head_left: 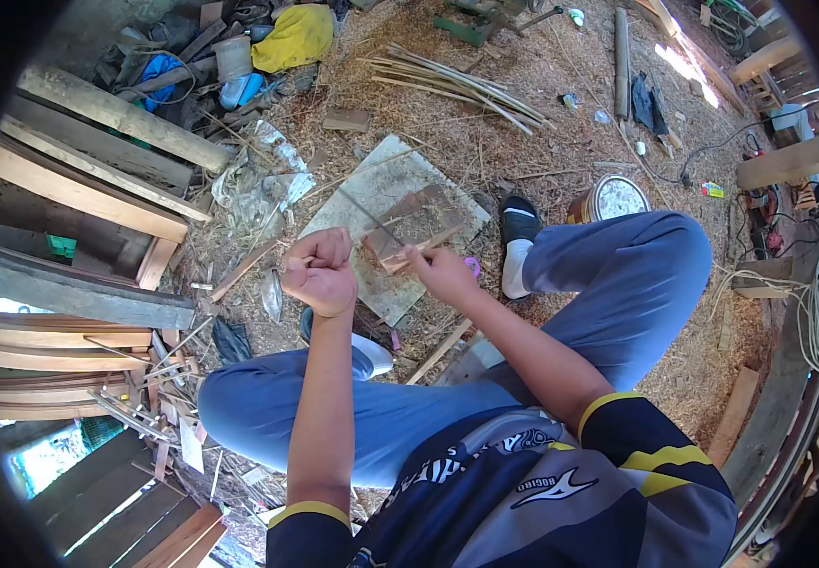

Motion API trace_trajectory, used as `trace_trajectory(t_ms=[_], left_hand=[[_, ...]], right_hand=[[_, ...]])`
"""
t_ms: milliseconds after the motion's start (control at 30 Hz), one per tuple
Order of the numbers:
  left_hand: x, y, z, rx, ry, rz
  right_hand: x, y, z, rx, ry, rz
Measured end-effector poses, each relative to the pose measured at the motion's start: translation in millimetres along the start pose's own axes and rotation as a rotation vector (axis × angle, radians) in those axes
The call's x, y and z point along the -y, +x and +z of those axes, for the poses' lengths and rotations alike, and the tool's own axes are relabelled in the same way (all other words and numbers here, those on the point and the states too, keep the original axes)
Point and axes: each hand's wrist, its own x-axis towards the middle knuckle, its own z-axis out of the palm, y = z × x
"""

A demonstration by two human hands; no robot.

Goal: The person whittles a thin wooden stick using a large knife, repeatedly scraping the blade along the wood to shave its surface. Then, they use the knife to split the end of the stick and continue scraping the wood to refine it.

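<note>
My right hand (445,275) is closed around the near end of a long, thin, dark blade (367,213), which points away to the upper left. Under that hand, a reddish wooden block (395,257) rests on a pale, dusty board (400,301) on the ground. To the left, my left hand (322,275) is raised with its fingers curled into a tight pinch, thumb against the forefinger. What sits in that pinch is too small to make out. Both hands are in front of my bent knees, apart from each other.
Wood shavings cover the ground. Long thin wooden strips (457,85) lie in a pile ahead, and a lidded bucket (617,197) stands beside my right knee. Curved timber frames (88,189) line the left; a coiled rope (818,312) hangs at the right. Plastic wrapping (248,185) lies left of the board.
</note>
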Motion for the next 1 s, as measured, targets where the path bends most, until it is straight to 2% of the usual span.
trace_trajectory(t_ms=[67,167,267,367,467,567,600,700,900,1000], left_hand=[[0,2,1,0.024,0.001,0.003],[2,3,7,0.044,0.010,0.009],[1,0,7,0.017,0.021,0.014],[1,4,9,-0.009,0.029,0.023],[2,3,14,-0.005,0.032,0.018],[-1,1,8,0.023,0.023,0.008],[-2,0,5,0.023,0.017,0.006],[0,3,3,0.028,0.005,0.001],[2,1,0,0.010,-0.008,-0.014],[1,2,-7,0.029,-0.022,-0.020]], right_hand=[[-19,14,4,-0.019,-0.009,0.048],[21,-13,-6,-0.025,0.036,-0.021],[-1,-3,6,-0.019,0.034,-0.008],[-16,6,3,-0.019,0.036,0.091],[14,-10,-3,-0.014,0.067,0.011],[1,-5,5,-0.068,0.022,-0.097],[-7,3,5,-0.046,-0.003,0.014],[-18,6,-4,-0.081,-0.036,0.084],[17,-11,-4,0.013,-0.010,-0.083],[-20,6,6,-0.068,0.016,0.055]])
